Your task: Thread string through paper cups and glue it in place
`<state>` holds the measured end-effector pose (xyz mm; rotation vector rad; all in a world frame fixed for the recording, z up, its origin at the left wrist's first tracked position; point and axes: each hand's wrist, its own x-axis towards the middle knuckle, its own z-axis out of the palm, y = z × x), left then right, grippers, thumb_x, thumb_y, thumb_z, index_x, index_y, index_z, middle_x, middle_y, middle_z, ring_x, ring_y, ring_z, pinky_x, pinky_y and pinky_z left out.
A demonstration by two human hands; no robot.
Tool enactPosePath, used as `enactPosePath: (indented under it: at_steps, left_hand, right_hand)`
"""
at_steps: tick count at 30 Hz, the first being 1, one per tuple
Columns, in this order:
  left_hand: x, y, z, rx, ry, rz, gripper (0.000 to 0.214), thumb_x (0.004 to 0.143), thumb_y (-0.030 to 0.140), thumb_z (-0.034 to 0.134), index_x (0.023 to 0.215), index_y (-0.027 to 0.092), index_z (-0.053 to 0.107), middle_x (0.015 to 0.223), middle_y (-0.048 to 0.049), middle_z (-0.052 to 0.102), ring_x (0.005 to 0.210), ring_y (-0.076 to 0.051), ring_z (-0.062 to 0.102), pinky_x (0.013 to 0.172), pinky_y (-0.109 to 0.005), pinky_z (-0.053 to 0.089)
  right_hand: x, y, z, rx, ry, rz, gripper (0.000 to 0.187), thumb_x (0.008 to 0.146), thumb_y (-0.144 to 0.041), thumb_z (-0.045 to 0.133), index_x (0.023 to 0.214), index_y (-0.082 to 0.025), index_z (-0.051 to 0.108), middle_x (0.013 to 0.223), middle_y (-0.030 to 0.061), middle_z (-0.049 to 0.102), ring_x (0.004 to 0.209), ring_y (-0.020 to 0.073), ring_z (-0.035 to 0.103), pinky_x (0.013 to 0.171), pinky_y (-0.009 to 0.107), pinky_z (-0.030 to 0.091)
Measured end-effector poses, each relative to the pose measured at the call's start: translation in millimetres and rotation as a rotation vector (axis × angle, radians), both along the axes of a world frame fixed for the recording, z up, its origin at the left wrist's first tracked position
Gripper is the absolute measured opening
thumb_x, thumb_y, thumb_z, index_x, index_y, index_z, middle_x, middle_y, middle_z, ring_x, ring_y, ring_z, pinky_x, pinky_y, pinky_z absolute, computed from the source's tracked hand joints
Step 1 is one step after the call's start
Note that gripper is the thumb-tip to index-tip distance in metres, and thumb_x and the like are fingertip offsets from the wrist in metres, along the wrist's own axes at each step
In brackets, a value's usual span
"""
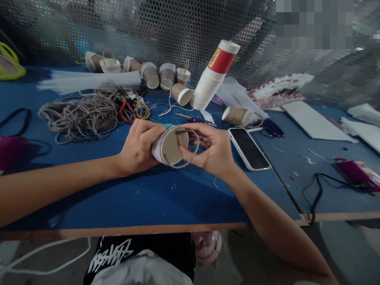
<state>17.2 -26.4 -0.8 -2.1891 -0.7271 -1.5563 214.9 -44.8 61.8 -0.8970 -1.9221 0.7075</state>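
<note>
A paper cup [171, 149] wrapped on the outside is held over the front of the blue table, tilted so its open mouth faces me. My left hand [141, 143] is closed around the cup's left side and base. My right hand [212, 147] grips the right rim, its thumb at the inside and its other fingers behind the wall. A loop of grey cord [198, 147] stands out from the rim and passes by my right thumb. What the cup's far side looks like is hidden by my hands.
Behind my hands lie a tangle of grey cord [86, 113], red-and-yellow-handled scissors [127, 113] and a leaning stack of paper cups [208, 85]. Several wrapped cups [151, 75] line the back. A phone [249, 149] lies right of my right hand, near another wrapped cup [237, 116].
</note>
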Motion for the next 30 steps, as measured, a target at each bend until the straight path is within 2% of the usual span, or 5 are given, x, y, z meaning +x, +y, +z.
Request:
enactPosePath:
  at_steps: [22,27,30]
  left_hand:
    - [1.1,-2.2,5.5,0.037,0.050,0.006,0.054,0.084,0.050,0.067,0.122,0.018,0.044,0.098,-0.0085,0.059,0.082,-0.019,0.057,0.061,-0.032,0.047]
    - [1.1,-1.5,3.9,0.005,0.025,0.001,0.049,0.084,0.051,0.067,0.117,0.022,0.046,0.099,-0.0058,0.059,0.083,-0.017,0.058,0.062,-0.031,0.047]
    - [0.8,-1.0,2.0,-0.011,0.003,-0.030,0.053,0.081,0.053,0.070,0.118,0.022,0.047,0.100,-0.0057,0.059,0.084,-0.017,0.059,0.063,-0.031,0.046]
  right_hand:
    - [0.8,0.6,0.7,0.042,-0.055,-0.042,0.026,0.071,-0.023,0.072,0.097,-0.017,0.070,0.089,0.0043,0.075,0.078,0.0171,0.072,0.067,0.027,0.061]
    - [0.7,0.2,1.1,0.054,-0.044,-0.034,0.026,0.070,-0.021,0.071,0.095,-0.016,0.070,0.089,0.0040,0.075,0.078,0.0167,0.072,0.068,0.026,0.061]
    - [0.1,-0.2,1.4,0.038,-0.036,-0.035,0.025,0.069,-0.020,0.070,0.094,-0.016,0.070,0.087,0.0027,0.075,0.077,0.0164,0.072,0.068,0.026,0.061]
